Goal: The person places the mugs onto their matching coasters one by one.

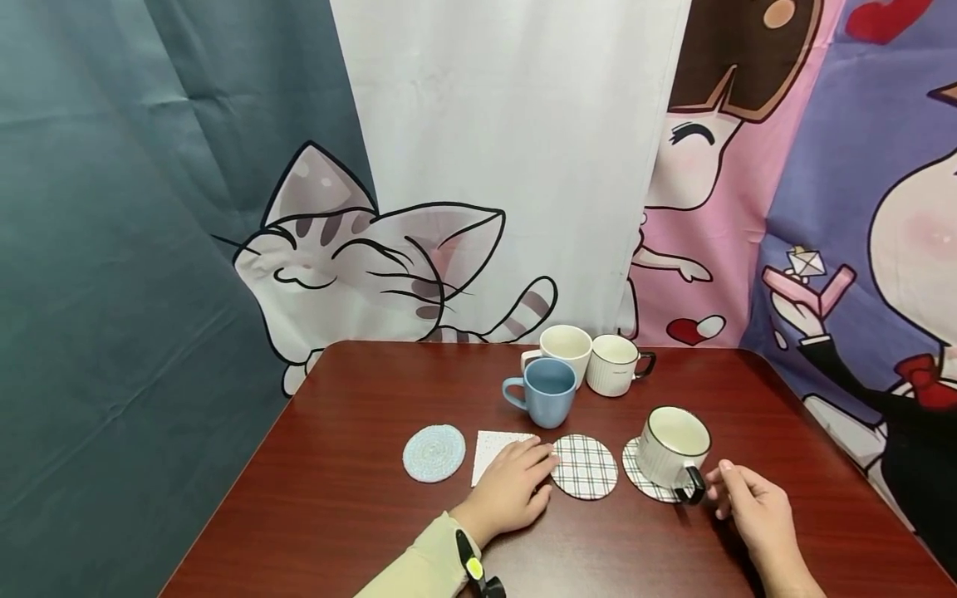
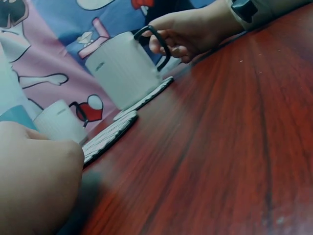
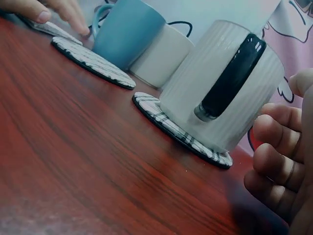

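A white ribbed mug [image 1: 675,448] with a black rim and black handle stands upright on a round plaid coaster [image 1: 632,467] at the right. Just right of its handle is my right hand [image 1: 758,508], fingers loosely bent, holding nothing; a gap shows between these fingers [image 3: 275,155] and the mug in the right wrist view. My left hand [image 1: 511,490] lies palm down over a white square coaster [image 1: 489,448], covering part of it. Its fingertips reach the left edge of a second round plaid coaster [image 1: 586,468], and whether they touch it I cannot tell.
A blue mug [image 1: 549,397] stands behind the coasters. Behind it are a plain white mug [image 1: 570,345] and another ribbed mug [image 1: 612,365] with a black handle. A round pale-blue woven coaster [image 1: 434,453] lies at the left. A printed curtain [image 1: 508,149] hangs beyond the brown table [image 1: 314,498].
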`<move>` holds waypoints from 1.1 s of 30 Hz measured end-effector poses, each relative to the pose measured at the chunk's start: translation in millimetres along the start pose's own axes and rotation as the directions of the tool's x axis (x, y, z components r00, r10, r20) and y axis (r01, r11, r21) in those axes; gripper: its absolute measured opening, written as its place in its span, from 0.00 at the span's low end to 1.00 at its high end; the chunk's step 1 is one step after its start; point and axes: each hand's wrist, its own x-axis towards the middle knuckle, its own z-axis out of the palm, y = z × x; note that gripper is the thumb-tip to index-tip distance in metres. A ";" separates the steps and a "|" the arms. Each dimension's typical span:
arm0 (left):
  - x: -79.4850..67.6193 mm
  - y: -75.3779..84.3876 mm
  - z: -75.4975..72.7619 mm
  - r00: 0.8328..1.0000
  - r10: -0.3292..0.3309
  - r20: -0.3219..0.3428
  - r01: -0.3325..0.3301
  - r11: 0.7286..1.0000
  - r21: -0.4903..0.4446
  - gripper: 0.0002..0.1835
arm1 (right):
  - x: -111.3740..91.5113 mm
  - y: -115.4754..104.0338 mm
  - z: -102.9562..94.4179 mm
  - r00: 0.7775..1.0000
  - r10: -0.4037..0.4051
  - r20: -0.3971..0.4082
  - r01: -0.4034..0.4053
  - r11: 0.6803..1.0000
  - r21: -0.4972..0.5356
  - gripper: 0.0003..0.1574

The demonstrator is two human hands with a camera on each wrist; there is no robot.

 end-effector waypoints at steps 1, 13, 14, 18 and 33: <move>-1.3 -2.2 -0.3 1.000 -0.005 0.011 0.005 1.000 0.001 0.24 | 1.1 0.7 0.3 1.000 0.005 -0.008 -0.005 1.000 0.002 0.25; -5.3 -8.6 -3.5 0.994 -0.027 0.108 0.028 1.000 -0.008 0.26 | 9.7 3.3 2.7 0.996 0.082 -0.025 -0.076 0.983 0.165 0.25; -4.7 -8.3 -2.8 0.994 -0.024 0.109 0.025 1.000 -0.008 0.26 | 9.6 3.4 2.0 0.996 0.085 -0.030 -0.080 0.984 0.162 0.25; -2.7 -6.7 0.2 0.994 -0.013 0.110 0.014 1.000 -0.009 0.26 | 13.5 4.7 -3.7 0.994 0.106 -0.030 -0.097 0.971 0.218 0.25; -7.2 -3.3 2.9 0.995 -0.013 0.100 0.015 1.000 -0.016 0.28 | 128.7 -99.1 9.0 0.959 -0.155 0.237 0.238 0.894 -0.378 0.31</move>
